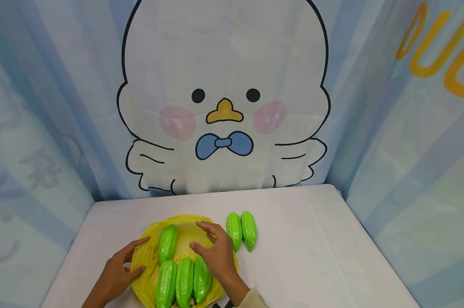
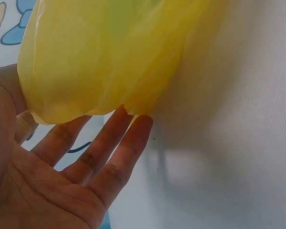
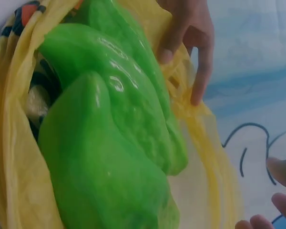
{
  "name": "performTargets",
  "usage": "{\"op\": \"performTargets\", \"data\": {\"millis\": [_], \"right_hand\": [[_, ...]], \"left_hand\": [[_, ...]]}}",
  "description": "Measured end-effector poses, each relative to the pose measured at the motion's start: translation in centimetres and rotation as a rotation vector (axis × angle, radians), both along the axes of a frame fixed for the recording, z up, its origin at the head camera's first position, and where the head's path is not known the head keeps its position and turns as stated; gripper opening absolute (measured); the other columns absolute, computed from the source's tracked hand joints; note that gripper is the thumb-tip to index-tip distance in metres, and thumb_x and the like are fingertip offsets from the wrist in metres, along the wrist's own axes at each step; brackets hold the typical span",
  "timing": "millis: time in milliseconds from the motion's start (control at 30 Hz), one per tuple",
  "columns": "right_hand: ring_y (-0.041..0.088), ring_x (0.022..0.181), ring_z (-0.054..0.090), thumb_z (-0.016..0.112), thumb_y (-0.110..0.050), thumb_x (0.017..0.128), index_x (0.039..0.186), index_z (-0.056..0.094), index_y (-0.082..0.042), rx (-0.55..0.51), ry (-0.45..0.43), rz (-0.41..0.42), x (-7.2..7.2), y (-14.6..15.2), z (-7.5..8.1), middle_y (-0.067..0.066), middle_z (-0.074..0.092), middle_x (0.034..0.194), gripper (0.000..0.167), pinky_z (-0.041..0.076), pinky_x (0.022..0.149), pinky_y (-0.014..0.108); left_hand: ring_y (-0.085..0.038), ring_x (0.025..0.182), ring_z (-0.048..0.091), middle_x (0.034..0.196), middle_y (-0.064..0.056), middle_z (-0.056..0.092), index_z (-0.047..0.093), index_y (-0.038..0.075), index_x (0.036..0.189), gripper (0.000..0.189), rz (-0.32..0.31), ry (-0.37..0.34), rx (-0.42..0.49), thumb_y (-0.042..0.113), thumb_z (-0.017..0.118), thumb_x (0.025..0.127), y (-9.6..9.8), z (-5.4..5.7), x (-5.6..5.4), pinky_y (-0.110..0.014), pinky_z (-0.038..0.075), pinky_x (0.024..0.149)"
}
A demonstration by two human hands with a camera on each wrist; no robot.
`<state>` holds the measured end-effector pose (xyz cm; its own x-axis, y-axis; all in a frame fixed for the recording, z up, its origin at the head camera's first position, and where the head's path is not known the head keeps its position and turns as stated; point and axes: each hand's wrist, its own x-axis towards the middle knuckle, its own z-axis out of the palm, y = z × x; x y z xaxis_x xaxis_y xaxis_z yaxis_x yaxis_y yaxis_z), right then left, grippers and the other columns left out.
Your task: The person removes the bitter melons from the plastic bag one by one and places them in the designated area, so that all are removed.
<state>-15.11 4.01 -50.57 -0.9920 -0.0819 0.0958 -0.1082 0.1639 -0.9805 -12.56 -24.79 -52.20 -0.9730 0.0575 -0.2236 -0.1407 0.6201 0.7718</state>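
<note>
Left hand (image 1: pixel 117 270), fingers spread, touches the yellow bag (image 1: pixel 174 220); right hand (image 1: pixel 219 256), parted wide, holds nothing; the glossy gourds (image 1: pixel 184 280) seem light, stiff, slippery, best gripped mid-body

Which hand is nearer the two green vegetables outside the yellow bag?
The right hand: over the right side of the yellow bag, close to those two vegetables; the left hand is across at the bag's left edge.

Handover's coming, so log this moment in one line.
left hand: touching edge of yellow bag | right hand: empty, over bag | four green vegetables: in bag | two more vegetables: on table
</note>
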Motion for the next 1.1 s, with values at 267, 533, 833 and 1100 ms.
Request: {"op": "performTargets", "data": {"millis": [267,533,833,1100], "right_hand": [[0.027,0.135,0.063,0.088,-0.020,0.088,0.138,0.071,-0.024,0.007,-0.025,0.045,0.2,-1.5,-0.3,-0.008,0.070,0.138,0.053,0.052,0.117,0.044],[0.035,0.136,0.061,0.087,-0.020,0.090,0.139,0.070,-0.019,0.009,-0.029,0.104,-0.2,-3.0,-0.9,-0.003,0.069,0.138,0.051,0.051,0.117,0.054],[0.034,0.133,0.063,0.089,-0.018,0.087,0.138,0.071,-0.018,0.096,-0.043,0.096,-0.5,-5.0,-0.9,-0.002,0.069,0.135,0.054,0.055,0.112,0.051],[0.029,0.131,0.063,0.091,-0.022,0.086,0.139,0.070,-0.021,0.186,-0.019,0.108,-0.9,-5.8,-1.2,-0.004,0.068,0.135,0.057,0.057,0.109,0.048]], "left_hand": [[-0.029,0.109,0.071,0.157,-0.030,0.051,0.048,0.019,0.159,0.075,-0.015,0.009,-0.015,0.026,0.083,0.093,-0.1,0.4,-0.1,-0.048,0.066,0.088],[-0.028,0.109,0.071,0.156,-0.030,0.052,0.048,0.018,0.159,0.074,-0.001,-0.002,-0.031,0.019,0.082,0.093,0.1,0.4,-0.2,-0.047,0.066,0.088],[-0.028,0.109,0.071,0.156,-0.030,0.052,0.049,0.018,0.158,0.073,0.012,-0.011,-0.023,0.014,0.081,0.093,0.1,0.4,0.0,-0.047,0.066,0.089],[-0.028,0.108,0.071,0.153,-0.029,0.055,0.048,0.019,0.159,0.073,-0.002,0.008,-0.006,0.015,0.081,0.094,0.1,0.5,0.1,-0.046,0.066,0.087]]}}
